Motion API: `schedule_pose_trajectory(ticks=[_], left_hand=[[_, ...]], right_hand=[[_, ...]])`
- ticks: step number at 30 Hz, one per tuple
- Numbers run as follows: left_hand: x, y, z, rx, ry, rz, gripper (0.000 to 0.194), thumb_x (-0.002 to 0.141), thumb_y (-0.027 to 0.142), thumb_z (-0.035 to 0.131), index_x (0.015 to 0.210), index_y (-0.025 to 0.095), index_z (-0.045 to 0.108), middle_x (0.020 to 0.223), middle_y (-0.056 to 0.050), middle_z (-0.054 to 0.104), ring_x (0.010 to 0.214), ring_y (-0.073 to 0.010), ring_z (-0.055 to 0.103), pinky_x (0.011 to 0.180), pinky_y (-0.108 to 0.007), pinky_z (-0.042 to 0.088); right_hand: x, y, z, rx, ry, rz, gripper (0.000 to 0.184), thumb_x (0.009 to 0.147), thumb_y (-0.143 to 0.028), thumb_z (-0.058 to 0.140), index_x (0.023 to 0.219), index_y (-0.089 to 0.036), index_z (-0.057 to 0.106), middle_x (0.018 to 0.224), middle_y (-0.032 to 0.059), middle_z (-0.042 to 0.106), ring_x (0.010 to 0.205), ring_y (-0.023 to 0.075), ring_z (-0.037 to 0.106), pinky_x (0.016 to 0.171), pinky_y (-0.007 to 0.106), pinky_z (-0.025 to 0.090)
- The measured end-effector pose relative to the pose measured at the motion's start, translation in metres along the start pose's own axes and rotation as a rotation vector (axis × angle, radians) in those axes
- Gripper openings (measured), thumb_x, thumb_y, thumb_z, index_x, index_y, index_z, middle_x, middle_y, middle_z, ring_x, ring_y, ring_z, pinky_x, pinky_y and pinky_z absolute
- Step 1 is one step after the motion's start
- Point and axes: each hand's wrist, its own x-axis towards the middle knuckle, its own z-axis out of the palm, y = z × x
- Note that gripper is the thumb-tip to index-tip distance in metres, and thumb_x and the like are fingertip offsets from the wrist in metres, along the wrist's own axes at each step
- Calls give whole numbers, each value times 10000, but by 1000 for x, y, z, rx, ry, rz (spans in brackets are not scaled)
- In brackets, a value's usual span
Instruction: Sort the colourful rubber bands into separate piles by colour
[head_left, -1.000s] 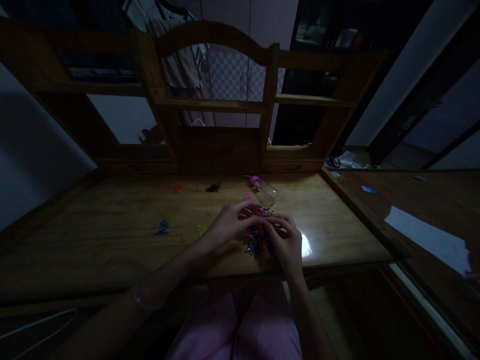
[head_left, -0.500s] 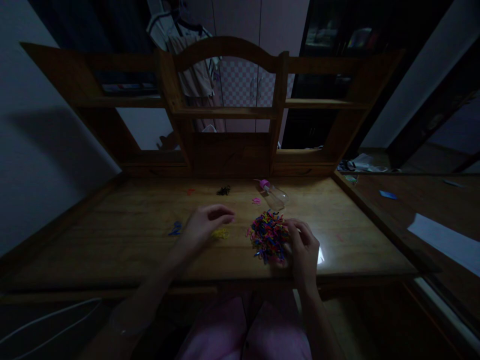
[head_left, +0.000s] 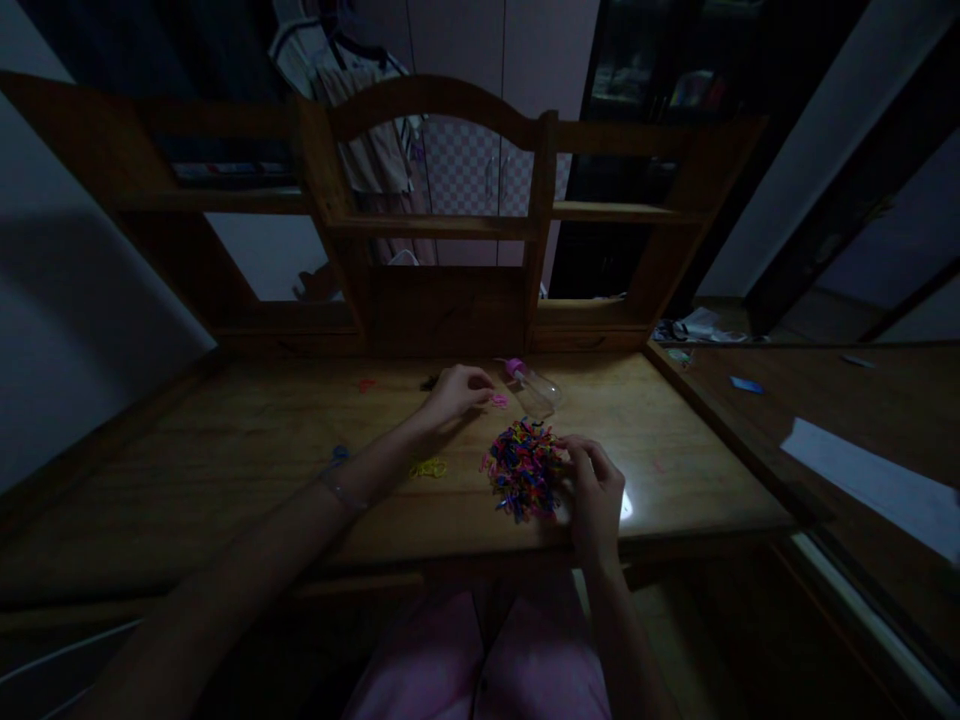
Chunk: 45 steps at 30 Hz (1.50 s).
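Observation:
A heap of small, thin multicoloured loop-like pieces [head_left: 523, 470] lies on the wooden desk; their exact kind is too small to make out. My right hand [head_left: 598, 490] is at the heap's right edge, thumb and fingertips pinched together at its pieces. Beyond the heap, my left hand [head_left: 459, 392] reaches over to a little pink group [head_left: 498, 400], its fingertips closed just beside it; whatever they hold is too small to tell. Yellow pieces [head_left: 427, 467] lie near my left forearm. Blue pieces [head_left: 340, 454] are partly covered by that arm, and black ones [head_left: 429, 382] by the hand.
A clear bottle with a pink top [head_left: 538, 390] lies on its side behind the heap. A few red pieces [head_left: 366, 384] sit at the back left. The wooden shelf unit [head_left: 442, 228] rises along the desk's rear edge. White paper [head_left: 870, 480] lies on the surface at right.
My left hand has moved forward and right, from above the yellow pieces to the pink group. My right hand stays at the heap's edge. The view has shifted slightly right.

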Motion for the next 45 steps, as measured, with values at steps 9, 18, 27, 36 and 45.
schedule_pose_trajectory(ticks=[9,18,27,36,45], left_hand=[[-21,15,-5,134,19,96,190,825,282,617,923,175,740,917,-70,734,854,-203,667,771,-295,487],[-70,40,18,154,-220,192,180,872,254,596,995,214,721,956,-31,705,892,-188,637,798,-289,477],[-62,36,32,407,-317,429,140,924,218,538,971,208,669,986,-53,592,898,-185,546,773,-292,441],[-60,40,34,416,-315,442,92,910,257,580,874,188,629,950,-43,571,869,-183,534,731,-284,409],[-55,39,22,254,-326,360,140,877,312,631,852,181,672,884,-33,636,851,-180,578,772,-302,426]], right_hand=[[3,-17,-8,-31,129,-80,212,805,-320,568,807,-148,692,878,88,648,856,210,595,670,299,465],[1,-9,-4,48,143,-35,280,841,-395,563,883,-139,668,789,42,551,644,121,487,522,234,377],[1,-12,-4,46,118,-25,271,856,-380,544,883,-142,670,771,36,535,613,110,467,511,232,363],[0,-12,-4,8,100,-45,274,847,-378,546,892,-140,673,775,37,545,634,121,489,524,236,375],[-1,-13,-4,10,99,-22,246,856,-354,528,885,-151,666,815,45,565,652,119,501,520,225,373]])
